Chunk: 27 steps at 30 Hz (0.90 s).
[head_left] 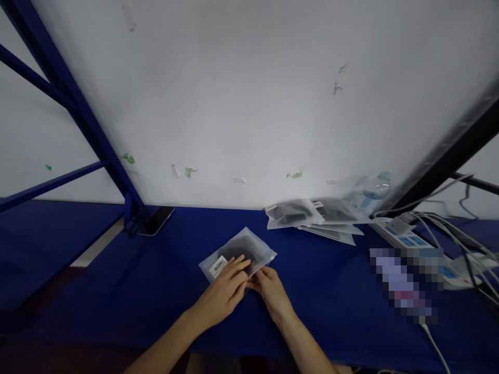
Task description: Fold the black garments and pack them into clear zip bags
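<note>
with the bag i'm holding as the middle of the dial, the wall (234, 104) fills twelve o'clock, its top cut off. the blue table (156, 311) spreads below it, its near edge dim. a blue frame (89, 124) runs up at ten, and a black post (456, 150) at two, both cut off by the view. my forearms come in from seven and five, also cut off.

at three lies the power strip (415, 243), partly under tangled cables (456, 228), with a pixelated thing (401, 285) just beside it, too blocky to name. the other bags (292, 214) overlap at two, so i can't count them surely; the bottle (376, 193) behind them has its base hidden.

the bag (245, 238) is under my hands, something dark inside, blurred by the cloudy plastic. my left hand (224, 293) is fairly open, fingers laid across its top, thumb at the near edge. my right hand (271, 293) pinches that edge, fingertips partly hidden. the phone (159, 221) sits at ten, and the label (218, 266) on my bag is too small to read.
</note>
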{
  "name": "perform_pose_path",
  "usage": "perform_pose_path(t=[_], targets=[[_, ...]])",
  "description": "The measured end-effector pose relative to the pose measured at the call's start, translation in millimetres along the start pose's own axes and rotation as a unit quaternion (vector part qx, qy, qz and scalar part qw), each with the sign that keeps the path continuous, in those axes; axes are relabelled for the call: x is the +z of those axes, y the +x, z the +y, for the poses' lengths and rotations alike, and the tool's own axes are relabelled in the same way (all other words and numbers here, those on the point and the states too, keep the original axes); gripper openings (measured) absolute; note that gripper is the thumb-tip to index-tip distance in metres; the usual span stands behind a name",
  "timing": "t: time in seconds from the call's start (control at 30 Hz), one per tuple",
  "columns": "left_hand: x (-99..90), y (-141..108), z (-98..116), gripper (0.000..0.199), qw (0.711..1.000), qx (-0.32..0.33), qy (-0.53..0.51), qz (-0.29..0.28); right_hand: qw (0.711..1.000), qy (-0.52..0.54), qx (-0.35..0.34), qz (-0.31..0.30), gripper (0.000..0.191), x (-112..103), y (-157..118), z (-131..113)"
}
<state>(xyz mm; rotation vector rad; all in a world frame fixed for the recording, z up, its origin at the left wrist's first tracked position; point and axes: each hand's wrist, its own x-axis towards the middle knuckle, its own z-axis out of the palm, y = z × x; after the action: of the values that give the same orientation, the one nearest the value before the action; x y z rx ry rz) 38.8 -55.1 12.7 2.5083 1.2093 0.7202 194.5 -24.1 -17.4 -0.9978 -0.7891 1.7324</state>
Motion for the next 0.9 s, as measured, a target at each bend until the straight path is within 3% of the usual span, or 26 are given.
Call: perform_pose_path(t=[0.1, 0.2, 0.27, 0.37, 0.47, 0.6, 0.9], targets=[[-5.2, 4, 1, 0.017, 1.0, -0.018, -0.01, -0.013, 0.999, -0.043, -0.027, 0.003, 0.043, -9, -4, -5], [-9.8, 17, -4, 0.027, 0.998, -0.053, -0.017, 0.022, 0.977, -0.184, -0.087, 0.065, 0.047, -27, -7, -15], [-9.8, 29, -10, 0.035, 0.999, -0.036, 0.005, 0.03, 0.946, -0.272, -0.125, 0.127, 0.042, -41, -4, -24], [-1.8, 44, -18, 0.042, 0.997, 0.021, 0.068, -0.02, 0.924, -0.32, -0.128, 0.168, 0.031, -56, 5, -36], [12.1, 47, -24, 0.045, 0.991, 0.038, 0.116, -0.06, 0.927, -0.323, -0.097, 0.164, 0.024, -62, 17, -44], [22.2, 41, -29, 0.047, 0.987, 0.043, 0.135, -0.072, 0.933, -0.327, -0.057, 0.14, 0.016, -62, 30, -50], [-5.3, 48, -30, 0.034, 0.993, 0.041, 0.037, -0.102, 0.924, -0.369, -0.035, 0.096, 0.016, -60, 37, -54]])
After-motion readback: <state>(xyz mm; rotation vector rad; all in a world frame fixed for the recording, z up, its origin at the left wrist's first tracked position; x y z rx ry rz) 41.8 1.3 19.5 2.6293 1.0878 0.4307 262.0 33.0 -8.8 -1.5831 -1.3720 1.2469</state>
